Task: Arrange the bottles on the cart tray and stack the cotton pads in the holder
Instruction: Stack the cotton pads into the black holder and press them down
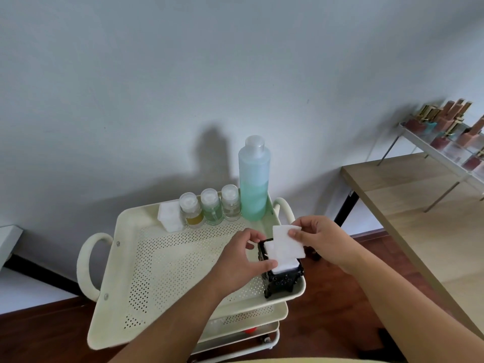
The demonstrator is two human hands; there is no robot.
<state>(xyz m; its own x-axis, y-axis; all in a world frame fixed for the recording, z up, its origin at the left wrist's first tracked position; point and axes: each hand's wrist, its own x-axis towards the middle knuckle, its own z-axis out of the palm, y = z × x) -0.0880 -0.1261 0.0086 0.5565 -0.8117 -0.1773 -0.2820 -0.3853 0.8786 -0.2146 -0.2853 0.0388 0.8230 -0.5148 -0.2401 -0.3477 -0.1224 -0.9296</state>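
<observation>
A cream perforated cart tray [167,268] carries a row along its far edge: a white jar [170,216], three small clear bottles [210,206] and a tall blue-green bottle [254,182]. A black ornate holder [281,280] stands in the near right corner with white cotton pads [285,265] stacked inside. My right hand [319,239] pinches a square cotton pad [286,243] by its top edge, just above the holder. My left hand [242,260] grips the pad's lower left corner with thumb and fingers, beside the holder's left wall.
Lower cart shelves [243,320] show beneath the tray, with round handles at both ends. A wooden table [419,210] stands to the right, bearing a clear rack of polish bottles [450,127]. A pale wall is close behind the cart.
</observation>
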